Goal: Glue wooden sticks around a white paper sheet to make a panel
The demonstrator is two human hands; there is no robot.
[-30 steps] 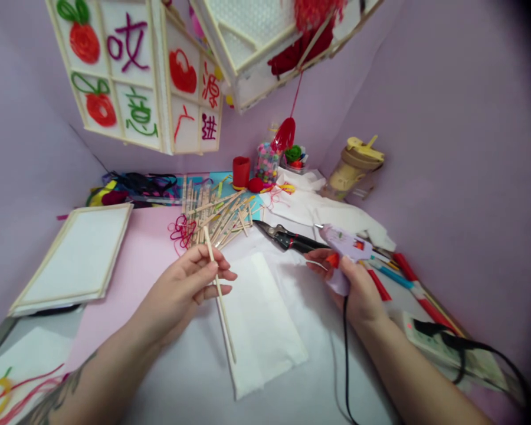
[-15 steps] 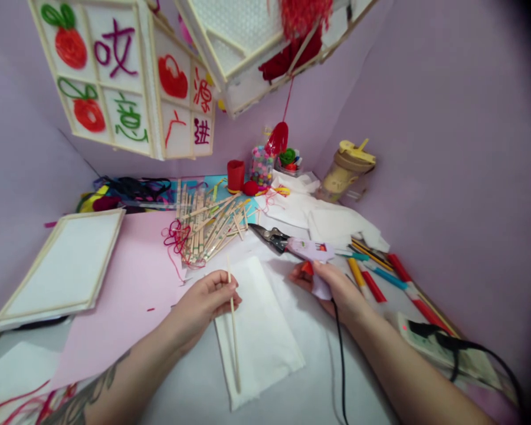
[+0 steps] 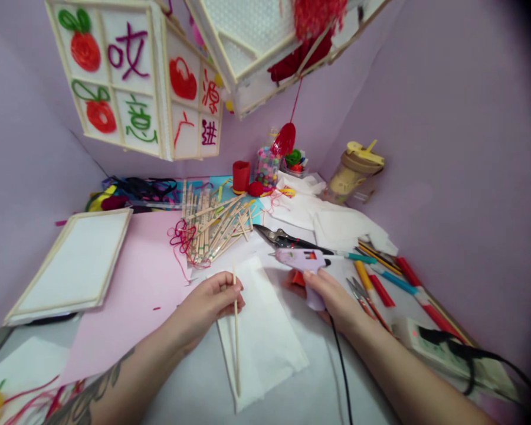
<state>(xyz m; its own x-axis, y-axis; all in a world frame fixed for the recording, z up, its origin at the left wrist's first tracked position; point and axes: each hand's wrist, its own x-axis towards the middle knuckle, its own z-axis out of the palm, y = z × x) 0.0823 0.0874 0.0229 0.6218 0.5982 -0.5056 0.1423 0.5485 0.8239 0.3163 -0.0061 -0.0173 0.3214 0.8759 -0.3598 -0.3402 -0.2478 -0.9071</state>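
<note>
Between the thumb and fingers of my left hand (image 3: 216, 298) is a thin wooden stick (image 3: 236, 348), its near end over the white paper sheet (image 3: 269, 336). My right hand (image 3: 331, 295) grips the handle of a lilac glue gun (image 3: 301, 258), its nozzle pointing left and its orange trigger beside my fingers. A black cord runs down from the handle. Behind the gun lie black-handled pruning shears (image 3: 283, 238). A heap of wooden sticks (image 3: 216, 227) lies beyond my left hand.
Lanterns (image 3: 128, 82) with painted panels hang above the table. At left, a framed white panel (image 3: 71, 265) rests on pink paper (image 3: 146, 265). Scissors (image 3: 363, 295), markers (image 3: 380, 289) and a power strip (image 3: 451, 354) lie at right. A yellow-lidded cup (image 3: 354, 171) stands at the back.
My right hand has lifted and turned the glue gun, so its nozzle now points left and more of its body shows. The whole view has shifted slightly; my left hand still holds the stick.
</note>
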